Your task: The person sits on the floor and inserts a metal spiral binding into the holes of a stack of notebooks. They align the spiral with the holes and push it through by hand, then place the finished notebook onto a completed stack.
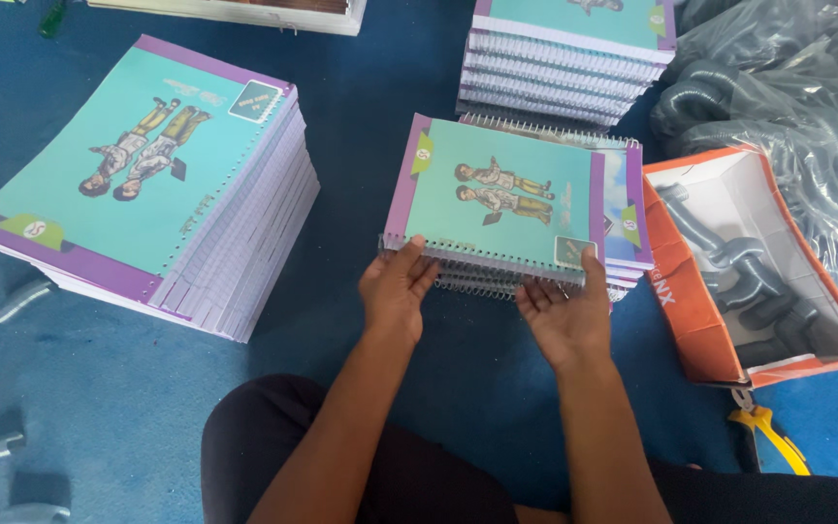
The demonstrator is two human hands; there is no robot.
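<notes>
On the blue carpet floor (99,388), a teal, purple-edged spiral-bound notebook (497,194) tops a short stack. Left hand (395,286) and right hand (564,315), fingers spread, grip its near wire-bound edge; an orange cardboard box (695,320) sits just beside.

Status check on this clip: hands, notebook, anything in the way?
Left hand and right hand both grip top spiral notebook at its coil edge. Notebook sits on a short stack. Orange box close right, not blocking.
</notes>
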